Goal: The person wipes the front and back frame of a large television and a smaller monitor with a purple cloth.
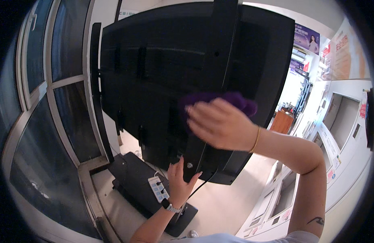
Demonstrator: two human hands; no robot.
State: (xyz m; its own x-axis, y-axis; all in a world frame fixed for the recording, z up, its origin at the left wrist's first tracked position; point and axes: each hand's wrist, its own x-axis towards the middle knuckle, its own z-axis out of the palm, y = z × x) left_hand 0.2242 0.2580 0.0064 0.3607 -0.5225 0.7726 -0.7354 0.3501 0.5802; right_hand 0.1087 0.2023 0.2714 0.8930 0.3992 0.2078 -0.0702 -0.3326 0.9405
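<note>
In front of me stands the back of a large black display panel (174,66) on a floor stand. My right hand (220,126), blurred and with its fingers stretched out, presses a purple cloth (244,104) against the panel right of its middle. Part of the cloth is hidden under that hand. Lower down, my left hand (179,182) touches the panel's lower part with its fingers and thumb spread, close to a round metal lock or knob (189,165). A black cable (202,186) hangs from the panel's lower edge.
On the stand's black base (129,170) lies a white power strip (158,189) with black plugs in it. Framed glass panes (68,39) rise at the left. White cabinets (341,112) with open compartments line the right side, and a brown wooden cabinet (281,121) stands farther back.
</note>
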